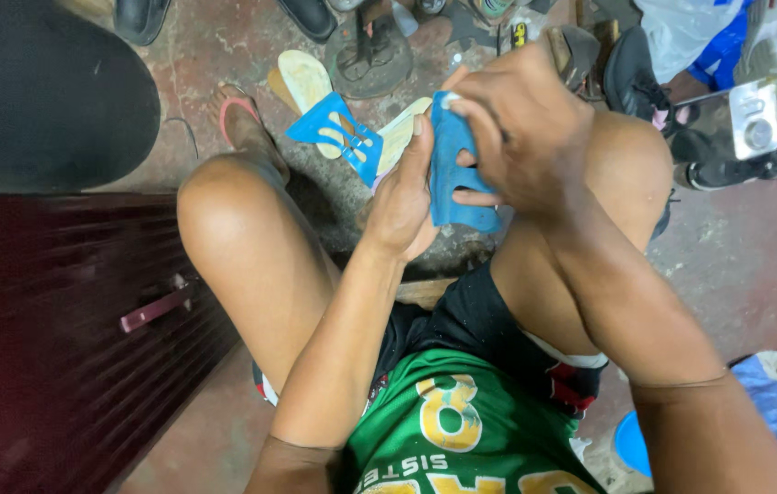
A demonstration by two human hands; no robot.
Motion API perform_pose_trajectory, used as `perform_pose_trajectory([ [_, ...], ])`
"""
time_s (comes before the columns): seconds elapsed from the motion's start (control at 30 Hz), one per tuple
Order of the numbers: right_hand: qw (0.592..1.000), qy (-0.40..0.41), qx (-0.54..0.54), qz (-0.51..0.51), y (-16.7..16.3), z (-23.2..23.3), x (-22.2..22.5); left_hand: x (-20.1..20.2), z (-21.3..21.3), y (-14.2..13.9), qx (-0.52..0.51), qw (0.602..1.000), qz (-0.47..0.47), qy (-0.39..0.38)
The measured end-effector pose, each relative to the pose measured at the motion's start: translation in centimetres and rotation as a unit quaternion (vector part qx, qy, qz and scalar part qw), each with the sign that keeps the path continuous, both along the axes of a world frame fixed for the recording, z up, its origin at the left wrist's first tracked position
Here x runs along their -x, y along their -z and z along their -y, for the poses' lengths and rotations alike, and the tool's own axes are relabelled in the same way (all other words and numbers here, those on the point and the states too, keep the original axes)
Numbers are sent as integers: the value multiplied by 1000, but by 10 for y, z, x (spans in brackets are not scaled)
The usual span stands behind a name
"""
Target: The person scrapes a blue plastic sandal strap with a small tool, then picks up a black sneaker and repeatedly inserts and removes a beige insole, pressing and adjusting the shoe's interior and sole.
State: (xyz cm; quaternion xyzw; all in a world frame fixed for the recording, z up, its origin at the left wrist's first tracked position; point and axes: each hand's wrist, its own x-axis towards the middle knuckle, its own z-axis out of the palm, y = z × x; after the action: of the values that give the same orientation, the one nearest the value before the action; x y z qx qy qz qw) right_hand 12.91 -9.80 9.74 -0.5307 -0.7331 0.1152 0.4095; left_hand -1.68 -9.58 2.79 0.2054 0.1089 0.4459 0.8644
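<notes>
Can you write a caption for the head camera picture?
Both hands, left hand and right hand, hold a blue sole piece above the knees.

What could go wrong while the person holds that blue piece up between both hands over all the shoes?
Both hands, left hand and right hand, pinch the blue piece in the air above the knees. If the grip slips, it could drop among the cream soles and the other blue cutout on the floor. The floor is crowded with sandals, so a bare foot might step on something when it moves.
</notes>
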Motion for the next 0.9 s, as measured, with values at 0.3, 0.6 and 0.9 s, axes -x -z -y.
perform_pose_trajectory([
  [0.3,983,-135,29,125,13,9,-1,12,-15,-6,-2,989,-126,-73],
  [0.6,966,-132,169,-146,8,2,-6,0,-12,29,61,990,-28,-125],
  [0.9,987,-42,126,-91,20,4,-6,-7,-6,18,43,980,-124,-147],
])
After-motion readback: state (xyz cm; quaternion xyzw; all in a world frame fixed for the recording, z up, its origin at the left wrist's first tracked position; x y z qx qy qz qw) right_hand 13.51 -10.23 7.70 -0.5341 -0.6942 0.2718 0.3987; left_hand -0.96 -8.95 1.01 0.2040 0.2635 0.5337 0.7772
